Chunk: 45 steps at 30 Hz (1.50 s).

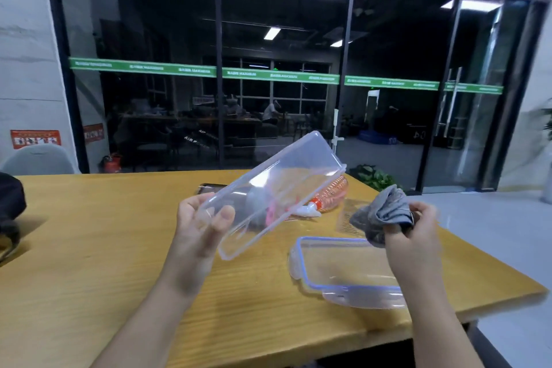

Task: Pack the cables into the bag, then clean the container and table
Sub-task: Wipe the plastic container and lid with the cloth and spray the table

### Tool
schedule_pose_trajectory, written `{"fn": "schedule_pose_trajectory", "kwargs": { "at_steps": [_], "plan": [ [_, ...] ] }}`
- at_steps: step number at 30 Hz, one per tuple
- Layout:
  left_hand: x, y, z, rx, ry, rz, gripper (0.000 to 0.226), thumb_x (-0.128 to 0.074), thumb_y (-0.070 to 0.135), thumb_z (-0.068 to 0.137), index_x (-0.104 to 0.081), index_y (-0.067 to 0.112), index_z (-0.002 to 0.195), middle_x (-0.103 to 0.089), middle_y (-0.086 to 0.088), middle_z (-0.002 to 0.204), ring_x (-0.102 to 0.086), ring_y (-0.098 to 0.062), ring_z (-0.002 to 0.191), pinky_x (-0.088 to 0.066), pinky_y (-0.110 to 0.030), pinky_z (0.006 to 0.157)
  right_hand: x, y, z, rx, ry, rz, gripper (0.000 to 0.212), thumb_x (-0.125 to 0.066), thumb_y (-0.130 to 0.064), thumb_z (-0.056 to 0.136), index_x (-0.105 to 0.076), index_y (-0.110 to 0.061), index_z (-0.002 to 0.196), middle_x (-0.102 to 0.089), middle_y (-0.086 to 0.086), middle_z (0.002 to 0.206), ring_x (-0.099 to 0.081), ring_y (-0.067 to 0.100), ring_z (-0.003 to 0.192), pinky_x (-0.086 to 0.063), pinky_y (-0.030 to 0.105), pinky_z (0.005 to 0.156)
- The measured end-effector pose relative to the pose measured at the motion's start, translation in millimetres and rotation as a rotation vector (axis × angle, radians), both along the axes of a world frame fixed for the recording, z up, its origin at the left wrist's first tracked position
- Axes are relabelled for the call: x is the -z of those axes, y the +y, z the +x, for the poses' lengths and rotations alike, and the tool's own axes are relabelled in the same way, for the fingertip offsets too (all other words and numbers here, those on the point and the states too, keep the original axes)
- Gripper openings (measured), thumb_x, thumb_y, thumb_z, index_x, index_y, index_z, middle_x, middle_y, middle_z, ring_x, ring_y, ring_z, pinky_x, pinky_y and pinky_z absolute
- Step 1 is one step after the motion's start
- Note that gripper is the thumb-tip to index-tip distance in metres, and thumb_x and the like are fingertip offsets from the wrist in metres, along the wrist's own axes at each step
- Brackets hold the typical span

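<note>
Step in hand: container cleaning. Left hand [203, 219] gripped clear rectangular plastic container [277, 194], tilted, frame centre. Right hand [415, 233] clutched bunched grey cloth [383, 212], centre right. Next move, judged: bring cloth inside container, wipe.

Two forearms and two hands are seen, entering from the lower edge of the head view. The left hand [203, 225] and its forearm are bare; no sleeve edge is shown along the length that is visible. The right hand [413, 233] and its forearm are likewise uncovered up to the frame's edge. The fingers are seen with short nails. Whether anything is worn higher on the arms cannot be told, since that part is cut off.
</note>
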State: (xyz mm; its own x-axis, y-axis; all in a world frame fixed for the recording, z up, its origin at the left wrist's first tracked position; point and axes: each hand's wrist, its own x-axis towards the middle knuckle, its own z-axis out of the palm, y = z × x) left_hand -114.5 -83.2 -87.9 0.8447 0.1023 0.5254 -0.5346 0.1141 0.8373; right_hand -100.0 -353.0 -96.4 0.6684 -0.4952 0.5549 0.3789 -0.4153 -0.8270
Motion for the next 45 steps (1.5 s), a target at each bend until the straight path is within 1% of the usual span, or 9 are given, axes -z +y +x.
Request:
{"fn": "schedule_pose_trajectory", "kwargs": {
  "at_steps": [3,7,19,23,29,33,37,41,45],
  "plan": [
    [3.6,-17.8,6.6,0.06,-0.018,0.005,0.085,-0.083,0.056,0.042,-0.039,0.023,0.107,-0.064,0.013,0.103,-0.064,0.007,0.083,-0.047,-0.008,0.064,12.2,-29.0,2.4,0.114,-0.003,0.046,0.027,-0.053,-0.007,0.091,-0.034,-0.02,0.107,-0.054,0.006,0.104,-0.053,0.027,0.09,-0.036,0.035,0.071],
    [9.5,-31.4,16.8,0.09,0.014,0.024,0.091,-0.079,0.073,0.028,-0.041,0.036,0.103,-0.057,0.0,0.124,-0.061,-0.008,0.104,-0.049,-0.018,0.068,24.9,-71.3,2.0,0.328,0.0,0.057,0.033,-0.053,-0.004,0.09,-0.042,-0.014,0.118,-0.056,0.008,0.112,-0.052,0.027,0.099,-0.035,0.033,0.077],
    [20.1,-45.1,24.8,0.098,0.075,0.097,0.087,-0.075,0.077,0.027,-0.045,0.044,0.101,-0.057,0.003,0.123,-0.056,-0.012,0.111,-0.045,-0.028,0.075,61.4,-127.2,-0.6,0.589,0.094,-0.052,0.044,-0.036,-0.007,0.072,-0.06,-0.005,0.108,-0.053,0.019,0.112,-0.042,0.033,0.111,-0.03,0.037,0.097],
    [22.7,-45.4,26.4,0.08,0.088,0.12,0.082,-0.074,0.079,0.029,-0.045,0.047,0.099,-0.057,0.005,0.123,-0.055,-0.013,0.112,-0.045,-0.031,0.077,71.7,-134.3,8.0,0.496,0.345,-0.195,0.036,-0.042,-0.003,0.08,-0.061,-0.01,0.11,-0.055,0.013,0.12,-0.04,0.03,0.115,-0.032,0.039,0.099],
    [25.7,-44.2,27.7,0.074,0.098,0.109,0.074,-0.074,0.079,0.03,-0.046,0.052,0.093,-0.059,0.004,0.12,-0.057,-0.014,0.108,-0.046,-0.037,0.082,53.5,-131.6,8.8,0.275,0.594,-0.418,0.042,-0.03,-0.028,0.089,-0.065,-0.017,0.107,-0.061,0.008,0.122,-0.047,0.028,0.117,-0.023,0.041,0.105],
    [25.8,-45.0,26.2,0.08,0.102,0.097,0.073,-0.075,0.078,0.03,-0.046,0.052,0.092,-0.06,0.005,0.12,-0.057,-0.013,0.11,-0.045,-0.035,0.082,56.8,-124.8,12.5,0.41,0.443,-0.44,0.029,-0.047,-0.027,0.09,-0.063,-0.021,0.113,-0.054,0.0,0.134,-0.034,0.024,0.134,-0.022,0.043,0.113],
    [28.0,-44.0,26.0,0.085,0.104,0.089,0.081,-0.076,0.077,0.029,-0.045,0.046,0.097,-0.062,0.006,0.117,-0.058,-0.014,0.11,-0.047,-0.038,0.084,55.4,-92.0,3.2,0.117,0.15,-0.548,0.032,-0.066,-0.019,0.085,-0.062,-0.022,0.117,-0.053,-0.012,0.13,-0.029,0.008,0.135,-0.028,0.038,0.112],
    [32.4,-41.3,25.4,0.083,0.102,0.093,0.081,-0.077,0.076,0.031,-0.045,0.046,0.099,-0.059,0.003,0.122,-0.055,-0.016,0.115,-0.047,-0.04,0.086,52.8,-68.8,4.1,-0.131,0.258,-0.613,0.047,-0.07,-0.04,0.081,-0.053,-0.033,0.124,-0.038,-0.025,0.131,-0.014,-0.004,0.136,-0.017,0.025,0.112],
    [31.2,-40.3,23.8,0.05,0.089,0.089,0.083,-0.074,0.078,0.029,-0.044,0.045,0.099,-0.059,0.005,0.119,-0.059,-0.011,0.105,-0.047,-0.034,0.079,45.3,-60.4,16.1,-0.203,0.361,-0.598,0.057,-0.067,-0.054,0.078,-0.048,-0.036,0.128,-0.038,-0.021,0.135,-0.019,0.002,0.139,-0.021,0.03,0.114]
  ]
}}
